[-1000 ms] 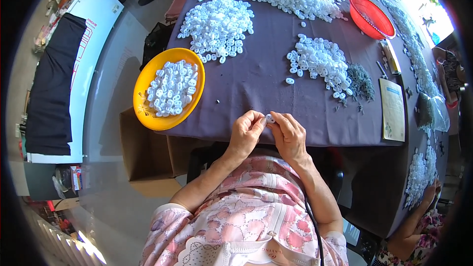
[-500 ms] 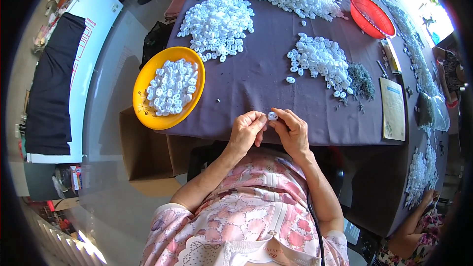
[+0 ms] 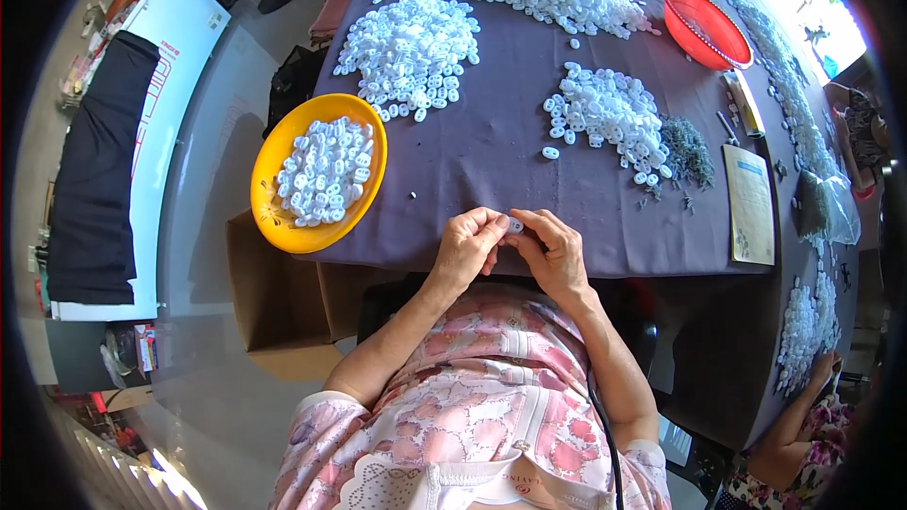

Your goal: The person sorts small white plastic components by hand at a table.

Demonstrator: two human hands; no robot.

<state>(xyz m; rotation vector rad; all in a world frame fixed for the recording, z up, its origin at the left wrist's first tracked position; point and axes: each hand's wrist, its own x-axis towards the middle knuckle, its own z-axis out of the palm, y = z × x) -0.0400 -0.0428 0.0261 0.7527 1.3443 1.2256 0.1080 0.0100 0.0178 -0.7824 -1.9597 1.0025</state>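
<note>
Just above the table's near edge, my two hands meet around a small white oval plastic piece with two holes. My left hand pinches one end of it between thumb and bent fingers. On the other end are the thumb and index fingertip of my right hand. Fingers cover part of the piece, and anything else inside the left pinch is hidden. A heap of similar white pieces lies beyond my right hand, and a yellow bowl full of them sits to the left.
Larger heaps of white pieces spread over the dark tablecloth. Small grey-green parts lie beside a flat notebook. A red basket stands far right. At the lower right, another person's arm reaches to a side table.
My fingertips have come closer together on the white piece, which now shows tilted with its left end at my left fingertips. The whole view has shifted slightly.
</note>
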